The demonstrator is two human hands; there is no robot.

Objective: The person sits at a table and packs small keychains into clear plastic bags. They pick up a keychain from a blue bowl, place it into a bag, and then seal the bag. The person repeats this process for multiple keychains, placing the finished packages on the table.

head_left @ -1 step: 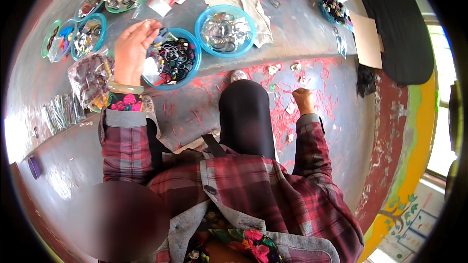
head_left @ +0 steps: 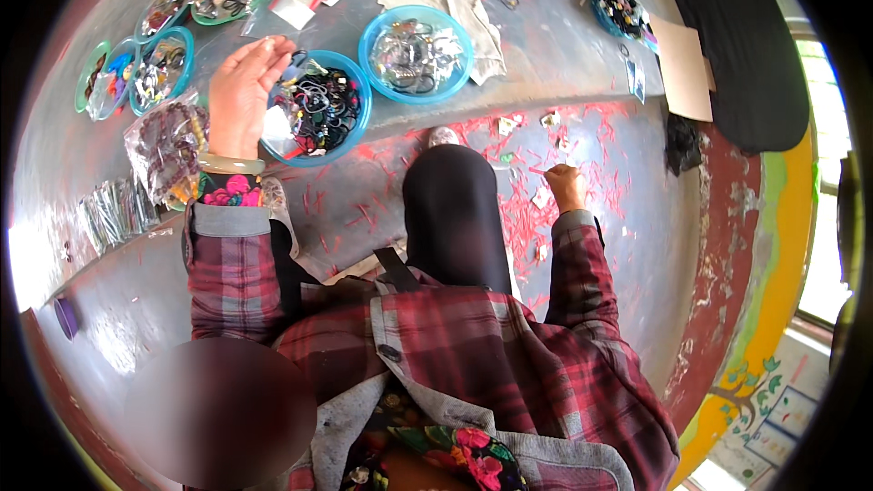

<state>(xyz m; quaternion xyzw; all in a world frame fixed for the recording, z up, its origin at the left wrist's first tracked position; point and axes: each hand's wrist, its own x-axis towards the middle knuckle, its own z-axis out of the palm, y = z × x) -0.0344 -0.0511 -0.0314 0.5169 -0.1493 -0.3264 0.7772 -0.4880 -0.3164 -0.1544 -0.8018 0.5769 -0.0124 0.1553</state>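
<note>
My left hand point(head_left: 244, 95) is raised at the left rim of a blue basin point(head_left: 365, 95). Its fingers are pinched together, and a small dark thing shows at the fingertips, too unclear to name. Inside that basin lies a tangle of dark cords and bands point(head_left: 326, 107), with a white piece at its left side. My right hand point(head_left: 567, 187) is closed in a fist over the floor on the right, where a thin reddish sliver shows beside the fingers. Whether the fist grips it is hard to see.
Another blue basin point(head_left: 366, 53) holds clear packets. Several basins of small packaged goods stand at the far left. A grey cloth point(head_left: 486, 41), scissors point(head_left: 507, 1) and a cardboard sheet point(head_left: 682, 73) lie on the raised ledge. Red scraps point(head_left: 523, 227) litter the floor.
</note>
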